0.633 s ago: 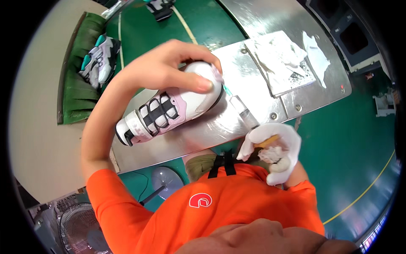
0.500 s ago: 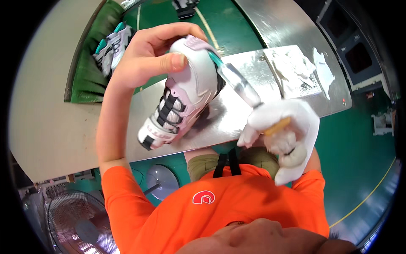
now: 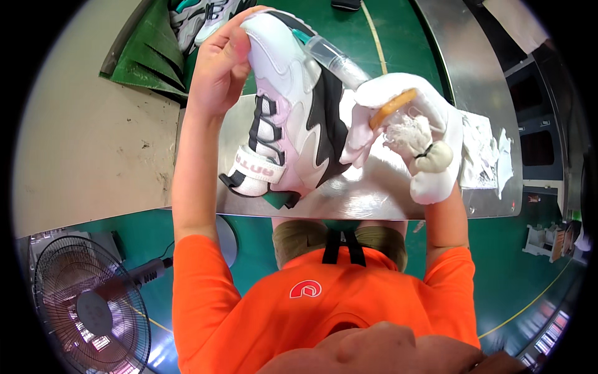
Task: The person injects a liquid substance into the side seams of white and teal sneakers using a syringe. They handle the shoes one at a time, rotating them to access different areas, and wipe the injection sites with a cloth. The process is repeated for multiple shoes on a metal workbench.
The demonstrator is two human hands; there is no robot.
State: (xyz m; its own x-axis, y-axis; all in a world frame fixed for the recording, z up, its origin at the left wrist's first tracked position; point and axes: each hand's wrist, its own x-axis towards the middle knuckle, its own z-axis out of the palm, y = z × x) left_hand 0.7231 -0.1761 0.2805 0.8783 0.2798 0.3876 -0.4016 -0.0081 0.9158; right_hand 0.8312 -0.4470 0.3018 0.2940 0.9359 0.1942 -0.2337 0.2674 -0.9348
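My bare left hand (image 3: 215,78) grips a white, lilac and black sneaker (image 3: 286,103) by its toe, with the heel and strap end pointing down toward me. In my white-gloved right hand (image 3: 439,106) is a clear syringe (image 3: 335,60) with a teal tip, which lies close against the shoe's edge near the toe. The same hand also holds a yellow-brown stick (image 3: 392,107) and a bundled white cloth (image 3: 431,157) tied with a dark band. Gloved fingertips are beside the sole at midfoot; whether they touch it I cannot tell.
More sneakers (image 3: 208,19) rest by a green flap (image 3: 146,56) at the far left. Crumpled white paper (image 3: 478,149) covers part of the metal table (image 3: 374,202) on the right. A green belt (image 3: 398,37) runs behind, and a standing fan (image 3: 93,305) is at lower left.
The sneaker has come more upright and shows more of its side and black sole area. My right hand has moved up and closer to it, bringing the syringe along. The view has shifted.
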